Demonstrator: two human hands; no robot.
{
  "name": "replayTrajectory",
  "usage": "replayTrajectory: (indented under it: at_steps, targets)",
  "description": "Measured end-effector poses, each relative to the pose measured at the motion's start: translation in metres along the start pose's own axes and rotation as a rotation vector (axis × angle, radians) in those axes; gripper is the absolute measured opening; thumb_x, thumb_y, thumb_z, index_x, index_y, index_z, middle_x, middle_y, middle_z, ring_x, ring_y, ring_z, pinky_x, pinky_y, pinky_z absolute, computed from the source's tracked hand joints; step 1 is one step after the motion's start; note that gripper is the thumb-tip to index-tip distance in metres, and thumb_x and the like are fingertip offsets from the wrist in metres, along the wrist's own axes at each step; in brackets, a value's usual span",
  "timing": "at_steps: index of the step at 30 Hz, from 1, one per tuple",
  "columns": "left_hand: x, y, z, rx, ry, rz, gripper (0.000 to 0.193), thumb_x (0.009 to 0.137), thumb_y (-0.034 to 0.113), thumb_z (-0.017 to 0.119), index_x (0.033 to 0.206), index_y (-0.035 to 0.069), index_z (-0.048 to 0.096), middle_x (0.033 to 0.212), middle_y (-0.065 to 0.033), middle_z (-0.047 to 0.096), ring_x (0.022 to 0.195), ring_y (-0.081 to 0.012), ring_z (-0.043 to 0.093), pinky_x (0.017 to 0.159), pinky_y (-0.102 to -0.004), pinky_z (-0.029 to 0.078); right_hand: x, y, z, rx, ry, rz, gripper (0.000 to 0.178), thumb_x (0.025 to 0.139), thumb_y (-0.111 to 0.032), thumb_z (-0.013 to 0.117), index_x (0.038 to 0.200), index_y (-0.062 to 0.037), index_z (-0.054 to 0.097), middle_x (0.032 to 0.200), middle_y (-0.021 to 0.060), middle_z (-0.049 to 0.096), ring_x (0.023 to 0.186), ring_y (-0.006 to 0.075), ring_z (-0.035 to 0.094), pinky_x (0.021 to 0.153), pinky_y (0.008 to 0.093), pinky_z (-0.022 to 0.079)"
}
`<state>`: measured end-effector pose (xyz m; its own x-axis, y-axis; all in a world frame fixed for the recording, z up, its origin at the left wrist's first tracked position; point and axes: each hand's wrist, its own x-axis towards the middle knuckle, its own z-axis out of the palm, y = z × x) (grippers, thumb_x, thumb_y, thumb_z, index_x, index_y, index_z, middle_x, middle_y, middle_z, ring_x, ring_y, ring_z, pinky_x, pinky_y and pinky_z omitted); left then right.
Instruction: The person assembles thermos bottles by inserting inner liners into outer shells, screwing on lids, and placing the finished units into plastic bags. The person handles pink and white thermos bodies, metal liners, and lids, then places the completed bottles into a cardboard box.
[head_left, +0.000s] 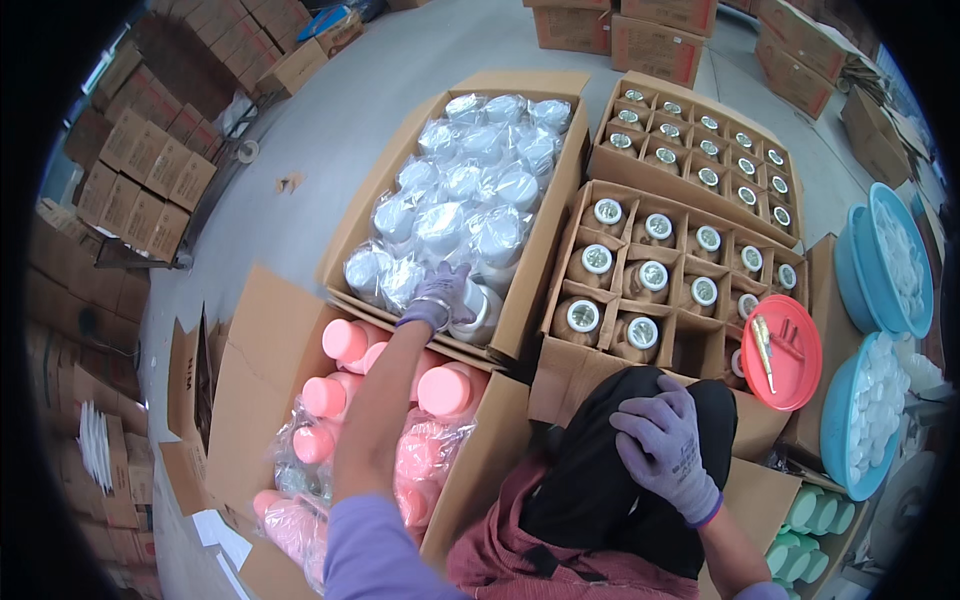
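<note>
My left hand (pixel 438 297), in a purple-grey glove, reaches into a carton (pixel 350 235) of white capped containers wrapped in clear plastic. Its fingers are apart and lie on the plastic-covered tops in the near row. Beside the thumb stands a white container (pixel 482 318) that seems unwrapped; its lower part is hidden. My right hand (pixel 662 450), gloved alike, rests on my dark-trousered knee (pixel 580 470) with fingers extended and nothing in it. Under my left forearm, an open carton (pixel 265 360) holds pink capped containers (pixel 443 392), some of them in plastic.
Two divided cartons (pixel 690 330) hold silvery, white-rimmed flask inserts. On the nearer one sits a red dish (pixel 800 345) with a screwdriver-like tool (pixel 763 350). Blue basins (pixel 848 440) of white pieces stand at right, above green containers (pixel 822 512). Stacked cartons (pixel 150 175) line the left.
</note>
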<state>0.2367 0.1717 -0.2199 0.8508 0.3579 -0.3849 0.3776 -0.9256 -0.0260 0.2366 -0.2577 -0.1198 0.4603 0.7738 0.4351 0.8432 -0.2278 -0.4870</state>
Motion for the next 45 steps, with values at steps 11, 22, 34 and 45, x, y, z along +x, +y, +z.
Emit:
replayTrajectory:
  at_steps: [11, 22, 34, 45]
  targets:
    - [-0.037, 0.075, -0.059, -1.221, 0.033, 0.425, 0.062, 0.101, 0.052, 0.05, 0.14, 0.004, 0.051, 0.133, -0.0158, 0.061, 0.113, -0.0294, 0.061, 0.097, -0.0395, 0.049, 0.093, 0.042, 0.005, 0.242, 0.217, 0.181, 0.025, 0.081, -0.02, 0.077, 0.104, -0.0096, 0.074, 0.125, 0.0126, 0.063, 0.129, 0.0396, 0.045, 0.111, 0.0482, 0.035]
    - [-0.062, 0.032, -0.038, -0.327, 0.526, 0.022, 0.06, 0.08, 0.027, 0.075, 0.135, 0.013, 0.055, 0.126, -0.0173, 0.057, 0.111, -0.0369, 0.057, 0.098, -0.0483, 0.047, -0.09, 0.192, -0.066, -0.598, -0.036, 0.908, 0.063, 0.083, -0.035, 0.074, 0.136, -0.0099, 0.052, 0.137, 0.0201, 0.051, 0.13, 0.039, 0.045, 0.106, 0.0528, 0.038]
    - [-0.273, 0.122, -0.085, -1.385, 0.246, 0.702, 0.038, 0.09, 0.011, 0.061, 0.125, -0.001, 0.052, 0.127, -0.0135, 0.05, 0.117, -0.0249, 0.053, 0.104, -0.0378, 0.042, 0.033, 0.024, -0.114, 0.972, 0.752, 0.56, 0.037, 0.103, -0.036, 0.055, 0.086, -0.004, 0.062, 0.076, -0.0021, 0.062, 0.07, 0.0063, 0.059, 0.062, 0.0234, 0.048]
    - [-0.244, 0.257, -0.039, -1.59, 0.0, 0.767, 0.043, 0.106, 0.027, 0.044, 0.126, -0.007, 0.062, 0.132, -0.0152, 0.062, 0.125, -0.02, 0.055, 0.109, -0.0329, 0.039, -0.06, -0.008, -0.098, 0.333, 0.133, -0.152, 0.021, 0.077, -0.018, 0.08, 0.084, -0.0101, 0.062, 0.098, 0.0052, 0.065, 0.103, 0.0281, 0.062, 0.096, 0.0424, 0.049]
